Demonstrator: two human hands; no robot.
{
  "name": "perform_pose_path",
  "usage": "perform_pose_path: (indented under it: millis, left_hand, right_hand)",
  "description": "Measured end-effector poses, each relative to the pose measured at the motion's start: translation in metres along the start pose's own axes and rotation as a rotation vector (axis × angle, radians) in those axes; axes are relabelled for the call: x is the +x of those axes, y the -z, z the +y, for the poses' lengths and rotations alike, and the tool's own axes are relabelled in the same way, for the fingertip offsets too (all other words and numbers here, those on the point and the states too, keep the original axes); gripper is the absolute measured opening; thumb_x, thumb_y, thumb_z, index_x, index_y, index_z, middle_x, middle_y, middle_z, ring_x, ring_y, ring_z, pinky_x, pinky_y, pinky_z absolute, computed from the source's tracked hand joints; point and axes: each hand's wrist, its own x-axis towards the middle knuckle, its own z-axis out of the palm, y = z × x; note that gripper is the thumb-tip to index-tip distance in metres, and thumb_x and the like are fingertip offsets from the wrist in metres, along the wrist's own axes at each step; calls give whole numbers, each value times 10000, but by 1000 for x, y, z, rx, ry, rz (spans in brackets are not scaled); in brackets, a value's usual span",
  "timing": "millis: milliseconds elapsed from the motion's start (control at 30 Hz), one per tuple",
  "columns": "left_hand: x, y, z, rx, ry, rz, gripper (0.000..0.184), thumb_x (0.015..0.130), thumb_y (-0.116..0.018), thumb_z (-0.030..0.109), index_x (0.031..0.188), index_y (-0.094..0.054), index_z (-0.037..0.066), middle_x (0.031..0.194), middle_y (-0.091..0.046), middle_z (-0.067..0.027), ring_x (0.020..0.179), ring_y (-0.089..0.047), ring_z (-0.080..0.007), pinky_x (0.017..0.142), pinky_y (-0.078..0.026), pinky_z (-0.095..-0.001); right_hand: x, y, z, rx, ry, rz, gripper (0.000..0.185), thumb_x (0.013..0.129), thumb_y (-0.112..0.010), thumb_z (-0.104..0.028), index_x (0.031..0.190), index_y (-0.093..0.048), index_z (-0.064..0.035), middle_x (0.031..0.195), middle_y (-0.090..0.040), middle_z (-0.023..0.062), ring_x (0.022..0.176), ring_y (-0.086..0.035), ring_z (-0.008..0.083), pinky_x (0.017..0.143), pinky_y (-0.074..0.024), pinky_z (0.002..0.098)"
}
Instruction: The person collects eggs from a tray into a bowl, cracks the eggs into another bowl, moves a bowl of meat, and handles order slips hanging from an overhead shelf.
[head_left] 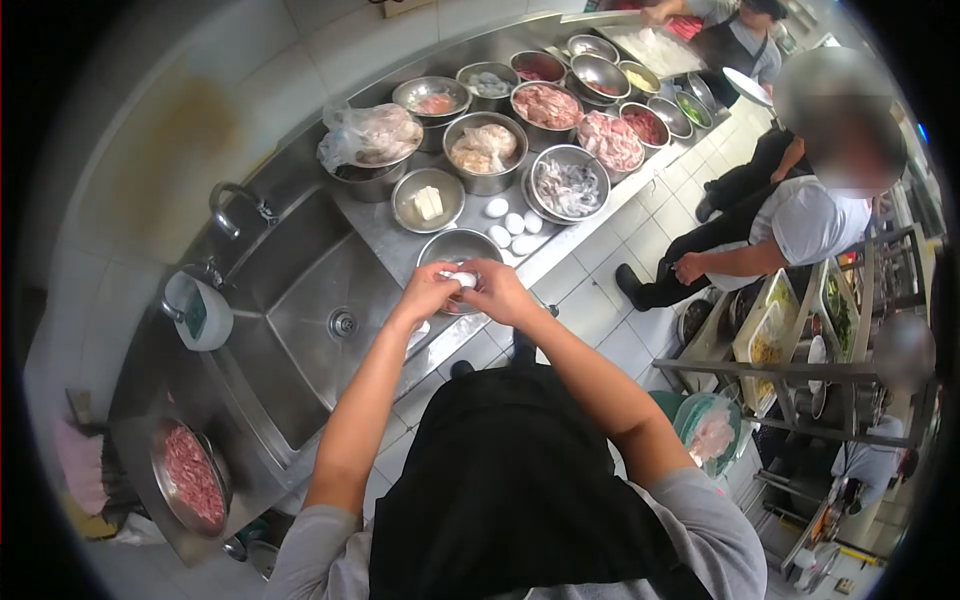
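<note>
Over a metal bowl at the counter's front edge, both my hands are closed around a white egg. My left hand grips it from the left, and my right hand from the right, with the fingertips meeting at the shell. The hands partly cover the bowl, so its contents are mostly hidden. Several whole white eggs lie on the steel counter just beyond the bowl. Next to them sits a metal bowl with a pale block in it.
A steel sink with a faucet lies left. Bowls of raw meat and a bowl of greyish strips crowd the counter. A meat-filled bowl stands lower left. At right are a person and a rack.
</note>
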Motion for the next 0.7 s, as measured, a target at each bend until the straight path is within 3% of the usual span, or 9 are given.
perform_pose_path:
  millis: [100, 167, 267, 467, 633, 700]
  left_hand:
    - [5, 1, 0, -9, 21, 9, 348, 820, -583, 39, 1153, -553, -57, 877, -669, -144, 747, -678, -190, 577, -571, -292]
    - [11, -3, 3, -6, 40, -2, 343, 819, -585, 39, 1147, -543, -56, 866, -669, -141, 732, -679, -191, 572, -573, -297]
    - [16, -6, 5, 20, 98, 49, 298, 805, -586, 37, 1087, -538, -44, 824, -658, -144, 655, -664, -191, 508, -556, -306]
    - [36, -5, -8, 135, 83, 155, 213, 777, -595, 58, 969, -535, -11, 760, -632, -133, 569, -609, -182, 436, -471, -319]
    - [51, -11, -23, 259, 14, 273, 170, 756, -599, 89, 885, -550, -9, 792, -620, -148, 703, -632, -231, 529, -486, -360]
    - [59, -15, -32, 284, 1, 283, 154, 774, -565, 69, 913, -520, 22, 775, -605, -135, 660, -615, -221, 494, -478, -360]
  right_hand:
    - [6, -11, 4, -88, 17, 22, 383, 750, -702, -164, 1079, -626, 16, 920, -647, 191, 719, -647, 245, 656, -521, 353]
    - [7, -15, 5, -128, 40, 86, 339, 721, -680, -175, 991, -626, 22, 905, -627, 234, 812, -633, 384, 751, -516, 445]
    - [9, -23, 5, -226, 48, 109, 327, 729, -653, -174, 987, -607, 21, 903, -625, 251, 831, -618, 418, 764, -512, 466]
    - [16, -38, 14, -299, 55, 147, 358, 718, -685, -169, 1027, -592, -14, 913, -626, 227, 844, -619, 413, 744, -511, 478]
    - [14, -41, 14, -332, 7, 141, 430, 705, -729, -207, 1063, -567, -30, 933, -620, 215, 883, -616, 406, 764, -505, 489]
    - [14, -45, 20, -361, 3, 166, 481, 698, -753, -232, 1092, -553, -39, 947, -617, 207, 879, -616, 401, 768, -502, 491]
